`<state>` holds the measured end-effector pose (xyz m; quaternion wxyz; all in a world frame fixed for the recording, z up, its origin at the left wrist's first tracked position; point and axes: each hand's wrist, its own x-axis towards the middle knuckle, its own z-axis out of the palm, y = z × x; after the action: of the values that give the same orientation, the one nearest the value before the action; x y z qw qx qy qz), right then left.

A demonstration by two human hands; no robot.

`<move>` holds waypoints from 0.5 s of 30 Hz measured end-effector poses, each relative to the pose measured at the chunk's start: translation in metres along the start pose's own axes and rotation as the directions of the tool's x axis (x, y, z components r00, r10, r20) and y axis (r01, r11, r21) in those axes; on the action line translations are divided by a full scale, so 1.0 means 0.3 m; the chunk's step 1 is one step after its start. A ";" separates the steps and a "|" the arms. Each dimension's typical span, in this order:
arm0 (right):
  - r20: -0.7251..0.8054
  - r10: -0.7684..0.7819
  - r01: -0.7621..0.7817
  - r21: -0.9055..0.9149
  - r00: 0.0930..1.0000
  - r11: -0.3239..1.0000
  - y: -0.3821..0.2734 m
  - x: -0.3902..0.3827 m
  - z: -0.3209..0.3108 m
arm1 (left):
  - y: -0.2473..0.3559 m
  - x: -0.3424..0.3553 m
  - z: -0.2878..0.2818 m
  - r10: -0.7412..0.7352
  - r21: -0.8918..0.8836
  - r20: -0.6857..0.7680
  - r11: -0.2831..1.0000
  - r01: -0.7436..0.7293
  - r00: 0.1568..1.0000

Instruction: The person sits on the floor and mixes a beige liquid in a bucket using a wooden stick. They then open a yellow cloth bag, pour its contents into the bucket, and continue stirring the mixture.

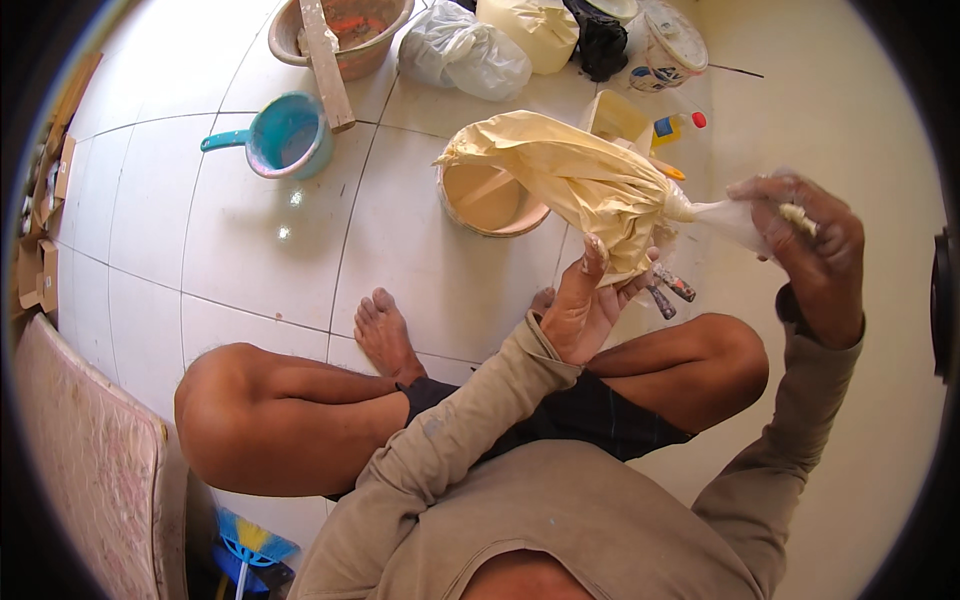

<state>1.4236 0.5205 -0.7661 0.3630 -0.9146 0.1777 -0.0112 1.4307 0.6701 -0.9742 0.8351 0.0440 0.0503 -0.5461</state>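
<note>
Right fingers point(785, 187) closed on translucent white plastic point(728, 216); left fingers point(606, 303) half-spread, cupping crumpled yellow plastic bag point(560, 165); best keep plastic taut, bag supported.

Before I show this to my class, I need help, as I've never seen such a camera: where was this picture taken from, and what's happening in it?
There is no machine here, only a person's bare hands. The camera sits on their head, looking down, so you see their own knees; its wide lens bends straight edges. The right hand grips cloudy plastic at the gathered end of a yellowish bag. The left hand is against the bag's lower side. On the tiled floor stand a bucket of cream-coloured stuff, a turquoise pot with a handle, and a tub with a plank across it.
</note>
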 end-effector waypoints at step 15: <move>-0.033 -0.348 0.329 -0.253 0.937 0.910 0.097 -0.106 0.101 | 0.035 0.014 -0.020 -0.008 0.094 -0.108 0.995 0.018 0.994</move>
<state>1.3891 0.5315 -0.8043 0.2335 -0.9680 0.0305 -0.0872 1.4417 0.6711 -0.9803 0.8245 0.1127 0.0696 -0.5501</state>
